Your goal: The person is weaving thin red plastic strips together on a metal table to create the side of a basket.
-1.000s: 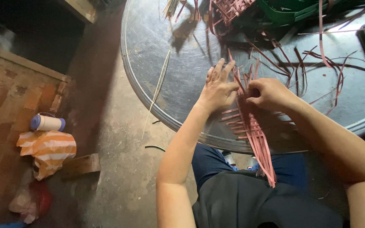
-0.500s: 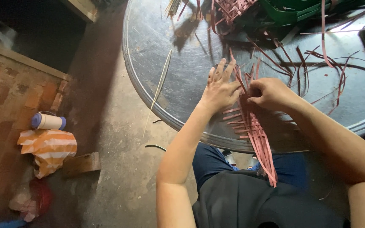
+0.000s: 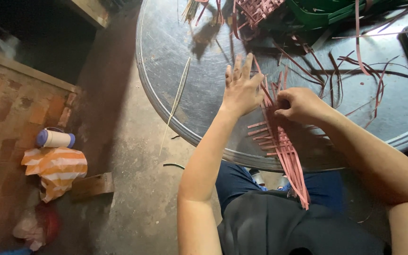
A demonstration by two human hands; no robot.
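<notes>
Pressing flat with spread fingers, the left hand (image 3: 240, 89) pins the light, springy pink woven strips (image 3: 279, 141) at the round metal counter (image 3: 175, 52) edge while the right hand (image 3: 299, 105) pinches one thin strip, best gripped near the weave.

Left hand (image 3: 242, 89) lies flat, fingers spread, on pink woven strips (image 3: 279, 146) at the near edge of the round metal worktop (image 3: 175, 61). Right hand (image 3: 301, 105) pinches strips just beside it. Loose strip ends hang over the edge above the lap. Green basket (image 3: 327, 12) at far side. Orange-striped cloth (image 3: 55, 167) and white bottle (image 3: 55, 139) on the floor, well apart.
</notes>
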